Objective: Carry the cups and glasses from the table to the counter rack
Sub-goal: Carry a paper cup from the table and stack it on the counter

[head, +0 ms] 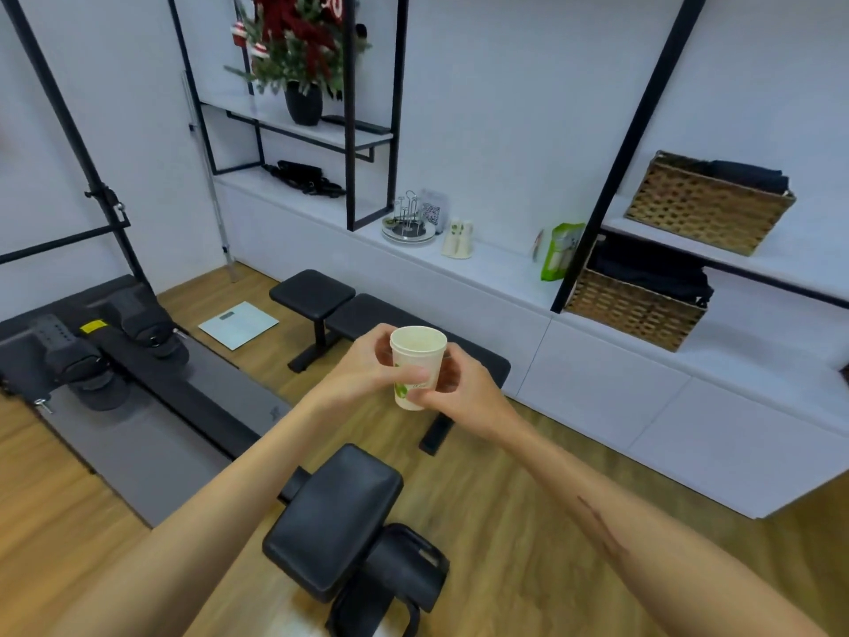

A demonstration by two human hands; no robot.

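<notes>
Both your hands are up in front of you, mid-air over the floor. Your left hand (367, 367) wraps the paper cup (416, 365) from the left, thumb across its front; your right hand (459, 388) pinches it low on the right side. The cup is upright, cream with a green print, mouth open to view. Something clear and glass-like seems to sit behind the cup between your palms; too blurred to say what.

Around you:
- Padded black bench (367, 319) straight ahead beyond the cup, running left to right, between you and the white counter (487, 268).
- Nearer, below your forearms, a black padded seat (335, 517) with a strap or buckle piece at its near right.
- Rowing-type machine (115, 342) along the left.
- Glass scale (239, 325) flat on the wood floor, left of the bench.

On the counter, far side: a wire rack (408, 220) on a round tray, two pale cups (458, 239) just right of it, then a green bag (563, 250). Two wicker baskets (710, 202) further right. A potted plant (301, 52) on the upper shelf, far left.
</notes>
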